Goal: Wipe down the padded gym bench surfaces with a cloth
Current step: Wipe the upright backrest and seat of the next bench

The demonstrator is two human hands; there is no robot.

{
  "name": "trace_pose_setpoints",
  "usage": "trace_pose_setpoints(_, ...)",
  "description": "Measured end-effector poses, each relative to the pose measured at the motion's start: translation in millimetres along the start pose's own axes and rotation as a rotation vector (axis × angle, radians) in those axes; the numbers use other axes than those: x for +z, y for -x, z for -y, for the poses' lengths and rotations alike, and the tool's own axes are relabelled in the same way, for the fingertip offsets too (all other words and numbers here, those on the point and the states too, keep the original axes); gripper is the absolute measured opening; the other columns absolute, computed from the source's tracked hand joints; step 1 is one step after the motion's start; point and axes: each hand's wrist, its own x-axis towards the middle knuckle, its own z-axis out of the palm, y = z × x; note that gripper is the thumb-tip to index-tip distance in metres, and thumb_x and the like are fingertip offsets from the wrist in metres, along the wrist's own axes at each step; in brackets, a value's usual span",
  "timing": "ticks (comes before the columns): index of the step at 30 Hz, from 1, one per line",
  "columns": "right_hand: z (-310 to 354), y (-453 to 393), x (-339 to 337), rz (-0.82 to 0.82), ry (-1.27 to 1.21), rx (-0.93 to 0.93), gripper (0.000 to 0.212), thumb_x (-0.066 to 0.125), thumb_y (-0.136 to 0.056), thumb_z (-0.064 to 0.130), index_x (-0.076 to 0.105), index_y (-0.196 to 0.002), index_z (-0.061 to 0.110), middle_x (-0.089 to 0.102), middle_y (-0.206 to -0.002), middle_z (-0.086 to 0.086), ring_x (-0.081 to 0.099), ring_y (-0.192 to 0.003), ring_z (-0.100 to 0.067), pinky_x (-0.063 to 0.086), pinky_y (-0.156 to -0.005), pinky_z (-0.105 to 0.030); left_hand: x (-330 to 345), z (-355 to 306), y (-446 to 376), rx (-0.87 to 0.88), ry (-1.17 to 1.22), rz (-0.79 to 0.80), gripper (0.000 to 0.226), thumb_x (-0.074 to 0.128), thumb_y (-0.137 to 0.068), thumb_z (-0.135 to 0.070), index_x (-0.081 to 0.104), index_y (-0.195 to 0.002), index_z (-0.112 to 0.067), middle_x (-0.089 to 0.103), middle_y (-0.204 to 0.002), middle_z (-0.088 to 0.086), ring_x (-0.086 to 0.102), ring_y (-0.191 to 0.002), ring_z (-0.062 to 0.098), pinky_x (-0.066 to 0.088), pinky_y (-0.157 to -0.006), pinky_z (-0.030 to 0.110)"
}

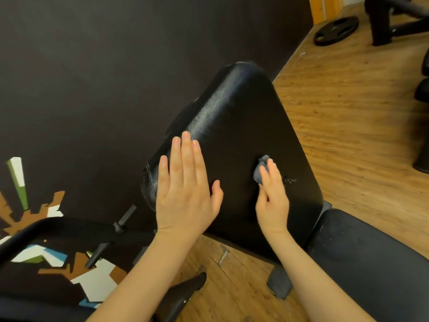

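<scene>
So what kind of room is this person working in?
Most likely a gym or weight room. A black padded bench fills the middle, a weight plate lies on the wood floor, and the right hand holds a grey cloth against the pad.

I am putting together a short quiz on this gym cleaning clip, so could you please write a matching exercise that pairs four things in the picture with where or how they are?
Column one:
1. left hand
2. cloth
3. weight plate
4. seat pad

Column two:
A. lying flat on the wooden floor by the wall
B. bunched, gripped in the right hand against the backrest pad
C. lower right, below the backrest pad
D. spread flat, fingers straight, on the backrest pad

Pairs: 1-D, 2-B, 3-A, 4-C
</scene>
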Motion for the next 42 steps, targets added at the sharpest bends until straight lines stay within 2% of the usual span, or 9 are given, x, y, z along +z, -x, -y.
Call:
trace_pose_setpoints(5, -25.7, 19.6, -18.0, -0.055, -0.07, 0.478, 0.047, 0.045, -0.094, -0.003, 0.042, -0.137, 0.014, 0.03, -0.142, 0.013, 0.026, -0.135, -0.007, 0.029, -0.113, -0.042, 1.6, -0.9, -0.2, 0.0, -0.009, -0.001, 0.079, 0.042, -0.089, -0.045, 0.02, -0.146, 0.005, 0.026, -0.151, 0.024, 0.018, -0.14, 0.035, 0.015, -0.113, 0.045)
trace_pose_setpoints(10, 46.0, -2.8, -3.2, -0.047, -0.193, 0.126, 0.047, 0.046, -0.091, -0.001, 0.038, -0.134, 0.017, 0.034, -0.142, 0.007, 0.027, -0.136, -0.006, 0.022, -0.111, -0.016, 1.3, -0.3, 0.7, 0.009, -0.028, -0.002, 0.079, 0.042, -0.089, -0.044, 0.018, -0.146, 0.006, 0.025, -0.152, 0.025, 0.018, -0.141, 0.035, 0.015, -0.113, 0.045)
trace_pose_setpoints(14, 29.7, 2.2, 13.1, -0.002, -0.012, -0.12, 0.048, 0.043, -0.09, 0.003, 0.036, -0.137, 0.008, 0.035, -0.142, -0.005, 0.027, -0.136, -0.015, 0.019, -0.113, -0.019, 2.2, -0.4, 0.1, 0.009, -0.006, -0.007, 0.082, 0.047, -0.087, -0.042, 0.017, -0.146, 0.006, 0.023, -0.152, 0.025, 0.016, -0.141, 0.035, 0.015, -0.113, 0.046)
trace_pose_setpoints(20, -54.3, 38.6, -17.8, -0.053, 0.011, 0.586, 0.047, 0.045, -0.095, 0.001, 0.041, -0.139, 0.016, 0.032, -0.148, 0.007, 0.03, -0.137, -0.015, 0.021, -0.107, -0.016, 3.0, -1.4, 0.6, 0.007, -0.054, -0.02, 0.077, 0.038, -0.091, -0.045, 0.019, -0.146, 0.005, 0.025, -0.152, 0.024, 0.017, -0.141, 0.035, 0.015, -0.113, 0.045)
trace_pose_setpoints(23, -60.3, 35.8, -25.9, -0.067, -0.022, 0.698, 0.045, 0.044, -0.096, 0.002, 0.042, -0.139, 0.014, 0.035, -0.148, 0.002, 0.033, -0.136, -0.016, 0.022, -0.11, -0.023, 2.5, -2.9, 0.5, 0.0, -0.041, -0.003, 0.076, 0.036, -0.092, -0.045, 0.019, -0.147, 0.004, 0.024, -0.152, 0.023, 0.017, -0.141, 0.034, 0.014, -0.113, 0.045)
trace_pose_setpoints(29, 7.6, 13.7, -9.9, -0.002, -0.112, 0.271, 0.05, 0.045, -0.093, 0.0, 0.033, -0.137, 0.022, 0.027, -0.143, 0.016, 0.022, -0.135, 0.003, 0.015, -0.106, -0.003, -2.4, -5.5, 0.7, -0.042, 0.022, -0.009, 0.077, 0.048, -0.089, -0.04, 0.022, -0.145, 0.004, 0.024, -0.153, 0.024, 0.018, -0.142, 0.036, 0.01, -0.114, 0.045)
trace_pose_setpoints(34, -42.3, 21.7, -5.9, 0.087, 0.134, 0.094, 0.056, 0.053, -0.085, -0.011, 0.038, -0.136, 0.007, 0.027, -0.143, 0.0, 0.027, -0.135, -0.016, 0.02, -0.111, -0.024, 8.5, -74.5, 29.7, 0.058, 0.284, 0.111, 0.088, 0.061, -0.078, -0.033, 0.02, -0.146, 0.004, 0.017, -0.154, 0.024, 0.008, -0.143, 0.036, 0.003, -0.114, 0.044)
trace_pose_setpoints(36, -74.8, 34.8, -13.0, 0.093, 0.141, 0.17, 0.057, 0.051, -0.087, -0.01, 0.033, -0.137, 0.011, 0.025, -0.144, 0.002, 0.026, -0.136, -0.017, 0.023, -0.11, -0.031, 27.2, -100.1, 41.3, 0.057, 0.285, 0.174, 0.094, 0.069, -0.073, -0.034, 0.022, -0.145, 0.004, 0.018, -0.154, 0.022, 0.01, -0.142, 0.036, 0.005, -0.112, 0.045)
trace_pose_setpoints(42, -173.3, 79.1, -30.1, -0.006, 0.101, 0.755, 0.049, 0.04, -0.099, 0.007, 0.031, -0.145, 0.019, 0.027, -0.151, 0.007, 0.027, -0.138, -0.012, 0.021, -0.105, -0.015, 63.3, -161.0, 63.1, 0.118, 0.347, 0.295, 0.1, 0.074, -0.068, -0.036, 0.021, -0.143, 0.004, 0.016, -0.153, 0.018, 0.014, -0.14, 0.034, 0.013, -0.11, 0.046)
